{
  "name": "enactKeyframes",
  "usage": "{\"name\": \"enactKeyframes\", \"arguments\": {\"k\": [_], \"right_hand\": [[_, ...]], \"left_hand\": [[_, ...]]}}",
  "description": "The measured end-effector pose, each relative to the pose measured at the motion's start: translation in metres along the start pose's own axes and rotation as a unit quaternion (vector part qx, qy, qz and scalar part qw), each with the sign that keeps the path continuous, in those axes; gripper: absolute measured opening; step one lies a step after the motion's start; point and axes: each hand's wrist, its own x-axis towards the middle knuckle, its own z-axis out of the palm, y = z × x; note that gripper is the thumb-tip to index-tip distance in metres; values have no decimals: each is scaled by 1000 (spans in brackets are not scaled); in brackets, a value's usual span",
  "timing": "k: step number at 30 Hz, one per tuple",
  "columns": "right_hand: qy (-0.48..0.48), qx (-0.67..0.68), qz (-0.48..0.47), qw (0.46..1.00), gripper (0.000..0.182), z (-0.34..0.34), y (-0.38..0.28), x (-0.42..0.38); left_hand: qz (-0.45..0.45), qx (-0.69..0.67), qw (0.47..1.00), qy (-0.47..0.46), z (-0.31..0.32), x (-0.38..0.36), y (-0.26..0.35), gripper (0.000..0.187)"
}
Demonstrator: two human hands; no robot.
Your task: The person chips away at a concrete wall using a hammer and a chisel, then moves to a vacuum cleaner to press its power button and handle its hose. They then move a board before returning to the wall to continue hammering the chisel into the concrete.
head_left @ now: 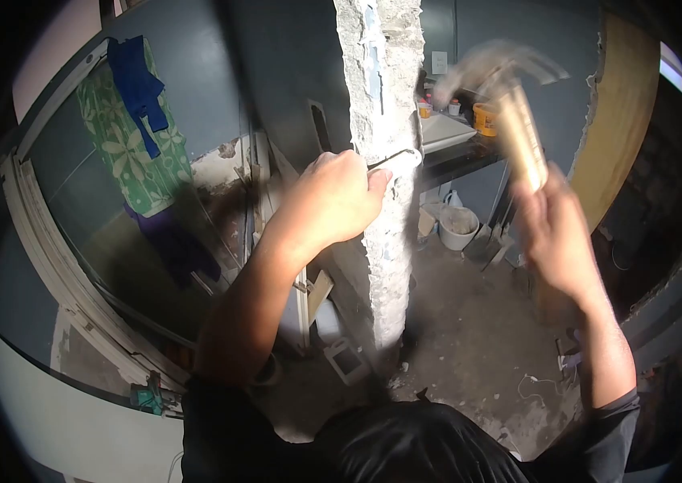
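Observation:
A rough, chipped white column (389,266) stands upright in the centre. Against its upper part, my left hand (333,197) is closed around a thin metal rod (393,156), whose hooked end shows beside the column's right edge. My right hand (554,229) is wrapped round the wooden handle of a claw hammer (522,133), raised to the right of the column. The hammer's head is blurred by motion and is apart from the rod and the column.
Green floral cloth (135,145) and blue cloth (135,76) hang at the left. Behind the column are a white sink (445,133), an orange tub (484,119) and a white bucket (458,229). A white jug (346,361) lies on the floor (469,322), among debris.

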Motion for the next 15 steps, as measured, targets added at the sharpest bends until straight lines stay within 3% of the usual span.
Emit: {"name": "enactKeyframes", "arguments": {"k": [1,3,5,9,10,11,13,15], "right_hand": [[-96,-119,-46,987,31,6,3,-2],[-72,-94,30,993,32,-23,-5,2],[-17,14,53,998,30,-30,-5,5],[114,175,46,977,29,-15,-23,5],[124,75,-22,989,28,-2,-6,2],[76,-10,-58,995,27,7,3,-4],[-69,-14,-10,997,25,21,11,-18],[3,-14,-15,1000,25,15,9,-26]], "left_hand": [[-15,9,1000,-14,-2,-1,1,42],[2,19,1000,11,1,0,-3,42],[13,22,999,31,4,-3,-7,42],[-23,-17,999,-18,-5,-8,-7,44],[-30,-30,998,-35,-6,-11,-8,44],[-28,-28,998,-40,-1,-14,-13,44],[53,-19,998,14,11,-18,-23,41],[34,-66,997,21,16,-24,-26,38]]}}
